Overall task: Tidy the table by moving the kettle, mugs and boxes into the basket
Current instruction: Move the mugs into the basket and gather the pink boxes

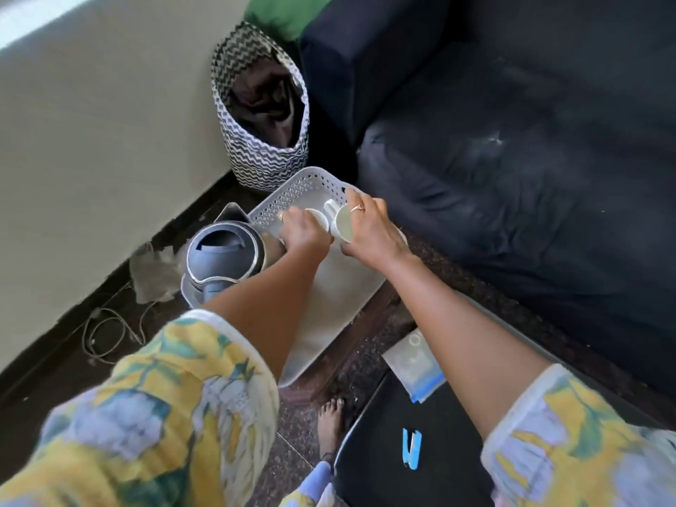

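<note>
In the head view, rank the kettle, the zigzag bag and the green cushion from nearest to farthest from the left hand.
1. Kettle: at the basket's left edge, right beside the left hand, which grips a mug.
2. Zigzag bag: on the floor beyond the basket.
3. Green cushion: top of the view, by the dark sofa.

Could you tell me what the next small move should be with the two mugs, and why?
Probably lower both onto the floor of the basket and let go. The left hand grips the left mug and the right hand grips the right mug. Both are already within the basket's far end beside the kettle, and bare basket floor shows nearby.
</note>
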